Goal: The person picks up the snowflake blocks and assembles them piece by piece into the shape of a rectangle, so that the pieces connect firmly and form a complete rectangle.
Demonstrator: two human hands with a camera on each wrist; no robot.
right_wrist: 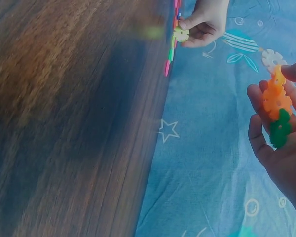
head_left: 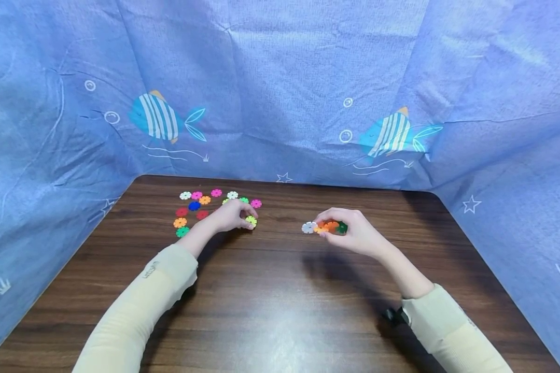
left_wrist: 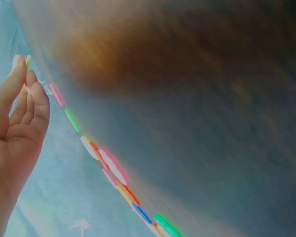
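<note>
Between thumb and fingertips my left hand point(head_left: 231, 215) pinches a yellow-green notched flower disc point(head_left: 251, 221), seen edge-on in the left wrist view. To the right, my right hand point(head_left: 354, 230) holds a joined chain of notched flower discs above the table. The chain has a white disc point(head_left: 309, 227) at its left end, orange discs point(right_wrist: 276, 101) in the middle and a green disc point(right_wrist: 280, 129) at the other end. Thumb and fingers grip it around the orange part. The two hands are apart.
On the table point(head_left: 280, 290), loose discs lie around and behind the left hand, among them a blue disc point(head_left: 194, 206), a green disc point(head_left: 182, 231) and a pink disc point(head_left: 216, 192). A blue fish-print curtain point(head_left: 280, 103) hangs behind and at the sides.
</note>
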